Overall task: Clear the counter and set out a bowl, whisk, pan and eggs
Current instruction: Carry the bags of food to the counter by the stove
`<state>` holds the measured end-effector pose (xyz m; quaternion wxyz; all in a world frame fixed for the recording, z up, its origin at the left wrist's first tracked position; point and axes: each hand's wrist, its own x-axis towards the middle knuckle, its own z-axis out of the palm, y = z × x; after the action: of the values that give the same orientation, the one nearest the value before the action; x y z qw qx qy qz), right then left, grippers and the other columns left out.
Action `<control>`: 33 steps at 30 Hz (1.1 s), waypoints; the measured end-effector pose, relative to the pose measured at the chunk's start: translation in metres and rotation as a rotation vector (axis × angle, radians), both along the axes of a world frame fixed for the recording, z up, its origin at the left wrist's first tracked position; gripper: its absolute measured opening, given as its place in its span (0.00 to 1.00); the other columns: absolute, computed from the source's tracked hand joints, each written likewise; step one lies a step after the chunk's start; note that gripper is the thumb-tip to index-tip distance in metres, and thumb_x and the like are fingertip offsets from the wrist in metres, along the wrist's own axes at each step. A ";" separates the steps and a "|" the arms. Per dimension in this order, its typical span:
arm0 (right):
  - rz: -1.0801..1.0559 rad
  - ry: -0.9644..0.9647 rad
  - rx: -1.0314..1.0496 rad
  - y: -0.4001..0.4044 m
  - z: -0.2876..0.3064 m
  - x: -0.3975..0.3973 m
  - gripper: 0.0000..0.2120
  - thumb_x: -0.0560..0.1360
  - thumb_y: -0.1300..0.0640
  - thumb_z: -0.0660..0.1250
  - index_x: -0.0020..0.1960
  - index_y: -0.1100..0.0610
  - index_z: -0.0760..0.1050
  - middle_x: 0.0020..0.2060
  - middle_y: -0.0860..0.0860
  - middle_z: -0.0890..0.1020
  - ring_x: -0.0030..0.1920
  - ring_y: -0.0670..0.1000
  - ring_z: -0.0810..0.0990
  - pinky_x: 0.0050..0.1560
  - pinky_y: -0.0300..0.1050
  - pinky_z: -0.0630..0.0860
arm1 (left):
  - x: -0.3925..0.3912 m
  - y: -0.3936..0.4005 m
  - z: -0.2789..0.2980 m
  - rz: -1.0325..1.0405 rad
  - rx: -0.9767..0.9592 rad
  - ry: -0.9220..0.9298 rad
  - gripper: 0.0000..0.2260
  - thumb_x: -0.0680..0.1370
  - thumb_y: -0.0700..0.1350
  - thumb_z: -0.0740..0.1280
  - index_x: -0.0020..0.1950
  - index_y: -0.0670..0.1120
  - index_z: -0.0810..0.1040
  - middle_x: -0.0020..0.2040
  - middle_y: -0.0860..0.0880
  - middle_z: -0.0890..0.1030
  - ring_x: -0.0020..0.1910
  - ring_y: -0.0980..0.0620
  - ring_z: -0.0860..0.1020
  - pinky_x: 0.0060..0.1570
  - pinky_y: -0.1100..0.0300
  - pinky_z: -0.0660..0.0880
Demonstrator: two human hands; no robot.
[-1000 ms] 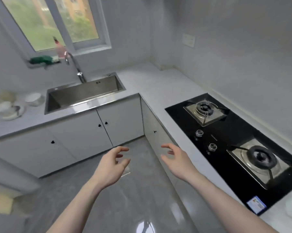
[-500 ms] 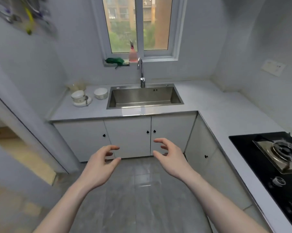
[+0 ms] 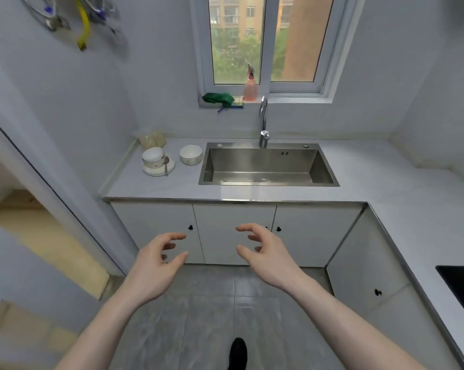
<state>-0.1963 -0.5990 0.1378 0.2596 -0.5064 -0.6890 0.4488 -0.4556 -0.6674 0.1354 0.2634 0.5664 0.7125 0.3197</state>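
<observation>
Swinging round from the stove, the view has come square onto the sink, and the dishes that sat at the far left edge a second ago now lie left of centre on the counter point(image 3: 252, 192). Both hands have stayed out in front, low in the frame, empty.

Starting at the upper left: utensils point(image 3: 73, 20) hang blurred on the wall, too smeared to say whether one is a whisk. Down to the counter's left end: a stack of white dishes point(image 3: 158, 162) with a spoon leaning on it, and just beside it, on the sink side, the bowl point(image 3: 190, 154), upright, mouth up, close to the sink point(image 3: 268, 165).

Now the hands. Left hand point(image 3: 156, 265) has a loose, half-open grip, fingers curled, holding nothing. Right hand point(image 3: 268, 256) is the same, open claw, nothing in it.

So the line that matters: the bowl lies up-frame and slightly left of the gap between the hands, well apart from both, across the counter edge. Left hand looks the nearer, with the straighter reach. No pan or eggs in sight yet.
</observation>
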 end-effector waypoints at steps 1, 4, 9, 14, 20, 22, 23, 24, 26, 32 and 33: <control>0.009 0.012 -0.006 0.020 -0.005 -0.009 0.18 0.77 0.50 0.67 0.65 0.39 0.73 0.65 0.34 0.74 0.67 0.39 0.72 0.68 0.47 0.73 | -0.008 0.019 -0.001 0.002 -0.005 0.005 0.14 0.78 0.49 0.71 0.64 0.59 0.78 0.60 0.59 0.79 0.60 0.62 0.76 0.54 0.66 0.71; -0.011 0.044 -0.045 0.061 -0.008 -0.024 0.17 0.77 0.51 0.67 0.64 0.38 0.74 0.64 0.36 0.74 0.67 0.40 0.72 0.67 0.46 0.73 | -0.028 0.062 0.003 0.022 -0.030 0.014 0.14 0.78 0.50 0.71 0.63 0.60 0.77 0.61 0.60 0.78 0.60 0.64 0.75 0.56 0.64 0.72; -0.021 0.087 -0.107 0.136 -0.012 -0.050 0.16 0.78 0.53 0.68 0.63 0.39 0.75 0.62 0.36 0.75 0.65 0.38 0.73 0.63 0.42 0.74 | -0.066 0.135 0.013 0.080 -0.044 0.027 0.15 0.79 0.51 0.70 0.65 0.60 0.76 0.63 0.56 0.77 0.61 0.61 0.75 0.60 0.60 0.73; 0.012 0.080 -0.127 0.203 -0.017 -0.083 0.16 0.77 0.54 0.69 0.62 0.40 0.76 0.62 0.36 0.76 0.63 0.39 0.75 0.59 0.39 0.74 | -0.090 0.183 0.009 0.125 -0.044 0.005 0.15 0.79 0.49 0.70 0.66 0.59 0.76 0.63 0.56 0.77 0.61 0.61 0.75 0.57 0.62 0.72; 0.072 0.061 -0.147 0.274 -0.010 -0.114 0.14 0.78 0.52 0.69 0.60 0.37 0.76 0.57 0.38 0.78 0.61 0.38 0.77 0.52 0.36 0.76 | -0.133 0.227 -0.004 0.198 -0.084 -0.020 0.15 0.80 0.49 0.70 0.66 0.58 0.77 0.62 0.57 0.78 0.61 0.59 0.75 0.57 0.59 0.73; 0.074 0.035 -0.129 0.300 -0.012 -0.123 0.14 0.78 0.51 0.69 0.60 0.37 0.76 0.58 0.37 0.79 0.61 0.36 0.76 0.49 0.34 0.75 | -0.153 0.251 -0.008 0.220 -0.090 -0.043 0.14 0.80 0.49 0.69 0.65 0.58 0.77 0.61 0.58 0.78 0.61 0.59 0.75 0.56 0.60 0.73; 0.068 0.020 -0.122 0.310 -0.012 -0.125 0.14 0.77 0.51 0.69 0.60 0.37 0.76 0.58 0.37 0.79 0.61 0.35 0.76 0.49 0.34 0.75 | -0.160 0.261 -0.010 0.229 -0.094 -0.051 0.13 0.80 0.49 0.69 0.64 0.59 0.77 0.61 0.59 0.78 0.62 0.59 0.75 0.56 0.60 0.73; 0.065 0.020 -0.119 0.327 -0.014 -0.134 0.14 0.78 0.51 0.69 0.60 0.37 0.76 0.58 0.37 0.79 0.61 0.35 0.76 0.50 0.35 0.75 | -0.173 0.280 -0.012 0.236 -0.095 -0.055 0.13 0.80 0.50 0.69 0.64 0.59 0.77 0.61 0.59 0.78 0.61 0.61 0.75 0.56 0.60 0.73; 0.054 0.015 -0.114 0.350 -0.016 -0.142 0.14 0.78 0.52 0.69 0.61 0.38 0.76 0.59 0.37 0.79 0.60 0.35 0.76 0.47 0.32 0.74 | -0.191 0.310 -0.017 0.243 -0.095 -0.052 0.13 0.79 0.51 0.69 0.63 0.59 0.77 0.62 0.60 0.77 0.61 0.62 0.75 0.57 0.59 0.74; -0.010 -0.010 -0.136 0.433 -0.032 -0.199 0.14 0.77 0.55 0.70 0.60 0.42 0.78 0.57 0.38 0.80 0.58 0.37 0.78 0.41 0.24 0.72 | -0.263 0.422 -0.025 0.205 -0.107 -0.013 0.14 0.79 0.51 0.70 0.64 0.58 0.77 0.63 0.58 0.78 0.60 0.59 0.76 0.56 0.59 0.74; -0.020 -0.016 -0.153 0.447 -0.035 -0.210 0.14 0.77 0.54 0.70 0.60 0.41 0.78 0.57 0.39 0.80 0.58 0.37 0.78 0.41 0.25 0.72 | -0.276 0.442 -0.025 0.198 -0.110 -0.012 0.14 0.78 0.50 0.70 0.64 0.57 0.78 0.63 0.58 0.78 0.59 0.59 0.77 0.56 0.59 0.74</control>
<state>-0.4066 -0.1516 0.1026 0.2190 -0.5353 -0.6496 0.4935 -0.7319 -0.2254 0.1099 0.2656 0.4761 0.7797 0.3079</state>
